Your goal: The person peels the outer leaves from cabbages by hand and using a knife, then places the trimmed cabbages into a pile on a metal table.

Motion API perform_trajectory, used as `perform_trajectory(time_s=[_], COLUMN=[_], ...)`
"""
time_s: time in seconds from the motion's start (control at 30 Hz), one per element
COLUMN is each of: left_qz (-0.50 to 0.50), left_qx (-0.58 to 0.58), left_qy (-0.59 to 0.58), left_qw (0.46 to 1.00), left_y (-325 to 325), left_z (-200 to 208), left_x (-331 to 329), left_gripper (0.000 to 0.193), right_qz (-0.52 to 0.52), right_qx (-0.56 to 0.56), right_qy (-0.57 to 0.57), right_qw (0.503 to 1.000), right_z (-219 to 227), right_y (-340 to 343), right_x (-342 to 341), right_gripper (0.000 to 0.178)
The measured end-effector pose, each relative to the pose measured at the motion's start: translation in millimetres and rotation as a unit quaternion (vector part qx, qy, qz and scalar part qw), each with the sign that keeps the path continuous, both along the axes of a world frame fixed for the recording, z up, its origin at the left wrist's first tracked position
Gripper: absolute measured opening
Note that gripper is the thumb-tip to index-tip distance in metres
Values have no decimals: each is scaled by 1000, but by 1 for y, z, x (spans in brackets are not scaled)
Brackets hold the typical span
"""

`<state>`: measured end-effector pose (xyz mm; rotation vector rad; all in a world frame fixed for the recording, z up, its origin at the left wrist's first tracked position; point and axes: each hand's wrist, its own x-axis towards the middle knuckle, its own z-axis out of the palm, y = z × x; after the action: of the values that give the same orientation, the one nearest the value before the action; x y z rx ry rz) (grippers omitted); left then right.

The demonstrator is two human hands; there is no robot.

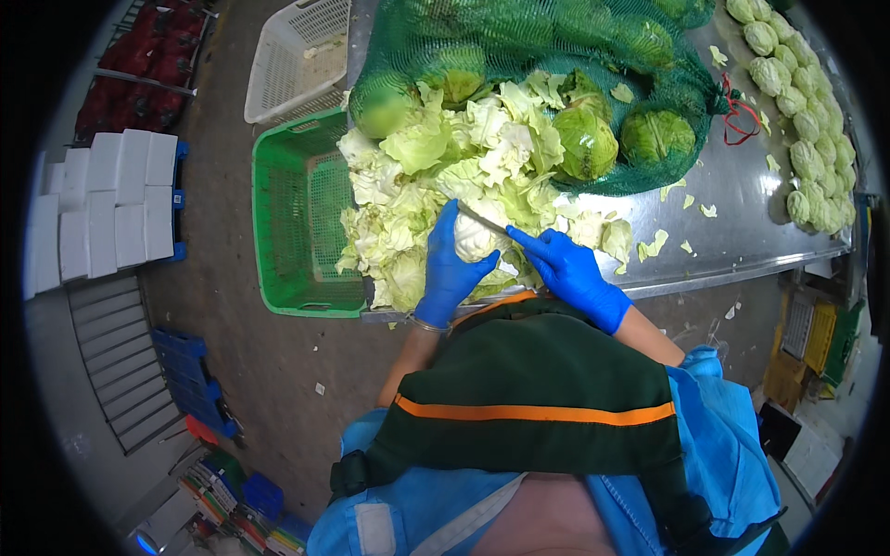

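While white boxes (111, 204) stand stacked at the far left, red mesh sacks (139, 83) lie on a rack behind them, and a blue pallet (190, 380) sits on the floor (278, 398) nearer the person. Next to the right come two crates beside the table: a white crate (295, 69) farther off, and just in front of it a green crate (262, 222) with slotted walls. Loose cabbage leaves (399, 232), pale green and white, heap up along the table's left end, close to the green crate.

At the near edge of this heap, the left hand (452, 259), in a blue glove, cups the left side of a pale cabbage (479, 243), fingers reaching up along it and thumb held apart below. The cabbage sits between the two hands. A knife (484, 221) slants over its top, its tip near the left fingertips; from this angle it is hard to tell whether the blade touches the cabbage. The right hand (575, 273), also gloved in blue, closes around the knife's handle, index finger extended along it.

Beyond the heap, a green mesh sack (519, 32) bulges with whole cabbages, and a red tie (739, 120) hangs at its right end. Farther right, leaf scraps (654, 246) dot the metal table (732, 246), and pale cabbage heads (807, 120) are piled along its far right side.
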<state>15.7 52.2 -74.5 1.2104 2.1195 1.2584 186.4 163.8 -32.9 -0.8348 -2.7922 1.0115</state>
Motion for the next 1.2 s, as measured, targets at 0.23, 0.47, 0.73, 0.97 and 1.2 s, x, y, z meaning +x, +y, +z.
perform_trajectory(time_s=[0.23, 0.47, 0.73, 0.97, 1.2], left_qz=[20, 14, -24, -60, -37], left_qx=[-6, 2, 32, 179, 234], left_qy=[-25, -84, -97, 28, 14], left_qw=[999, 996, 994, 982, 971], left_y=[6, 11, -20, -30, -5], left_z=[-19, -17, 44, 125, 144], left_x=[-17, -20, -3, -32, -20], left_gripper=[89, 88, 88, 89, 104], right_qz=[-24, -32, -107, -190, -90], right_qx=[15, 10, -324, -455, -446], right_qy=[-60, -101, -19, 120, 196], right_qw=[998, 994, 940, 862, 869], right_z=[-3, 4, 23, 81, 138], right_y=[29, 30, 46, 46, 17], right_x=[-53, -66, -51, -45, -52], right_gripper=[37, 35, 51, 66, 65])
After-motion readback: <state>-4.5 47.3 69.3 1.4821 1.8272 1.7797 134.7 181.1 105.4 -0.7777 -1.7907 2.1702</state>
